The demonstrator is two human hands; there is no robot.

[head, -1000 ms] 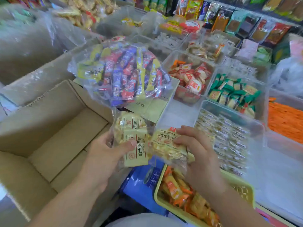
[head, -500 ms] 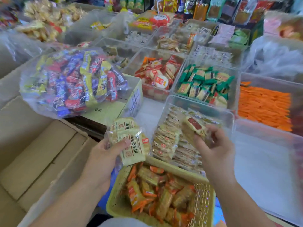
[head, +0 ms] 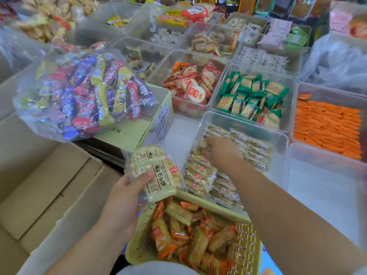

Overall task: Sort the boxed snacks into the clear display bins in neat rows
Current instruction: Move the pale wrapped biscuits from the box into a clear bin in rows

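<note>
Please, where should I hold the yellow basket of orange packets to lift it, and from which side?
Take the yellow basket by its rim at the left and right walls, coming from outside. It is wide, open-topped and full of loose orange packets, so a level two-sided hold seems safest.

Passable: white gap between cardboard box and clear bin; yellow basket crowds bin's near wall.

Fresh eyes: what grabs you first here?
The big clear bag of multicoloured snack bars on a carton at upper left, and the bright orange packets binned at far right. Centre: the left hand grips cream biscuit packets while the right hand reaches into the clear bin.
</note>
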